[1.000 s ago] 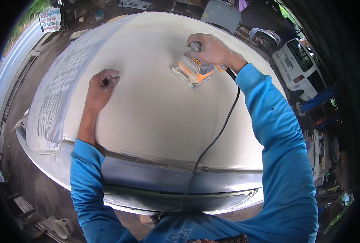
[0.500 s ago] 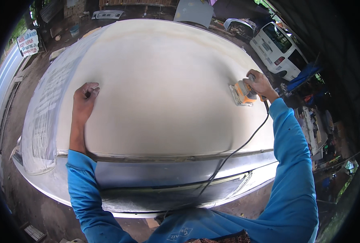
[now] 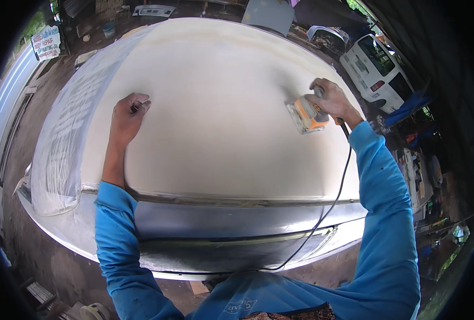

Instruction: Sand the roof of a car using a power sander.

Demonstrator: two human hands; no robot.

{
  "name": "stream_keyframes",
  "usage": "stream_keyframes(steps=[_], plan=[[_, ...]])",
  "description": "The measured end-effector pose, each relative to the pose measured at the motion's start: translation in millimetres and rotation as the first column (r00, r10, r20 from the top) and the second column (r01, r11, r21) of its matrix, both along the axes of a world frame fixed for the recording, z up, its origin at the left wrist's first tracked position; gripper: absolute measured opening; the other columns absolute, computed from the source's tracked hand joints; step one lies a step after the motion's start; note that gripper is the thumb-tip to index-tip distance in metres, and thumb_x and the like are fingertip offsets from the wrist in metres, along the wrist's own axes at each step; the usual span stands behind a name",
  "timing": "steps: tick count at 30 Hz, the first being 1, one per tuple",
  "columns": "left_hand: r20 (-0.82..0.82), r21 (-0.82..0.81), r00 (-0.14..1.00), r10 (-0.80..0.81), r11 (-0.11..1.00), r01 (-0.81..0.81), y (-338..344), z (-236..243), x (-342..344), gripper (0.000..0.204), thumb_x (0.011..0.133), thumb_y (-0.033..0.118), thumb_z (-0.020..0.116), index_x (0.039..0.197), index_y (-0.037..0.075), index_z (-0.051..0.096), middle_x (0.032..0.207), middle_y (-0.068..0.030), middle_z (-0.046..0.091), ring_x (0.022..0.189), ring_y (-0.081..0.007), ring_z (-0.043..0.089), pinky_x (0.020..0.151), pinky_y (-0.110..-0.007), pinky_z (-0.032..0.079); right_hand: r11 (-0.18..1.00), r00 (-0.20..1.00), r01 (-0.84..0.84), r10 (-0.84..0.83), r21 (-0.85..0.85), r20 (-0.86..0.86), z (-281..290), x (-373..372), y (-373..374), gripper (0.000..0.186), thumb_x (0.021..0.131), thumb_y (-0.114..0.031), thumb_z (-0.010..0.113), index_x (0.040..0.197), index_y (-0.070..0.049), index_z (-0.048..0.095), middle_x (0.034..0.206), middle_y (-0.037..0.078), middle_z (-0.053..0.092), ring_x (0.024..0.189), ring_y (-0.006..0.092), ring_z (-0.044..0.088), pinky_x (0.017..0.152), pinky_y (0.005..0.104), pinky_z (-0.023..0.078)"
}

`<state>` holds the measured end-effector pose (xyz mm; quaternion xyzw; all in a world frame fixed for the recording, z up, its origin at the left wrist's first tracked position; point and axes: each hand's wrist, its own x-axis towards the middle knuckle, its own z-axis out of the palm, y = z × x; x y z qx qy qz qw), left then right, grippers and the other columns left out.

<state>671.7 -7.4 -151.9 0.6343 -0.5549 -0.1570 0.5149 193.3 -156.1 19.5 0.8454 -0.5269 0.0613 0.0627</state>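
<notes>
My right hand is wrapped round the top of an orange and black electric palm sander. Its square pad is over the right side of a car's large off-white roof, near the edge. A black cord trails from the sander back across the near side of the car to my body. Over the left part of the roof, my left hand has its fingers curled closed and dusty; a dark spot shows among them, and I cannot make out what it is.
Whitish translucent sheeting covers the car's left end. A dark window lies along the near side, below the roof's edge strip. Beyond are a white van, a loose grey panel, a blue bucket and a painted sign.
The sander, in my right hand, has shifted left and slightly away from me across the roof. My left hand has moved right and farther forward. The view has also shifted a little.
</notes>
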Motion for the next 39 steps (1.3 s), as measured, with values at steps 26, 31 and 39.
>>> stream_keyframes(steps=[26,31,39], plan=[[0.42,-0.022,0.906,0.057,0.998,-0.053,-95.6,173.0,-139.3,0.052,0.092,0.057,0.056,0.124,0.018,0.07,0.122,-0.0126,0.068,0.114,-0.0338,0.062,0.097,-0.046,0.049,0.789,0.797,-0.601,0.578,0.128,0.176,-14.0,263.6,-3.8,0.055,0.081,-0.045,0.067,0.127,-0.014,0.063,0.125,0.016,0.064,0.12,0.0355,0.058,0.102,0.0442,0.045],[0.489,0.223,0.859,-0.151,0.974,0.044,-114.8,176.7,-205.6,0.06,0.095,0.063,0.044,0.11,0.015,0.077,0.111,-0.0138,0.073,0.105,-0.0333,0.069,0.094,-0.048,0.051,0.833,0.833,-0.539,0.504,0.125,0.231,-14.6,201.5,-19.2,0.055,0.081,-0.044,0.067,0.127,-0.014,0.063,0.126,0.016,0.064,0.12,0.0356,0.058,0.102,0.0441,0.044],[0.512,0.253,0.805,-0.3,0.948,0.192,-122.1,188.5,-339.3,0.057,0.094,0.061,0.049,0.107,0.013,0.078,0.107,-0.0141,0.074,0.102,-0.0324,0.07,0.093,-0.047,0.051,0.931,0.906,-0.344,0.294,0.123,0.305,-24.2,44.9,-30.2,0.055,0.081,-0.044,0.067,0.128,-0.014,0.062,0.126,0.016,0.063,0.121,0.0357,0.058,0.103,0.0441,0.044]])
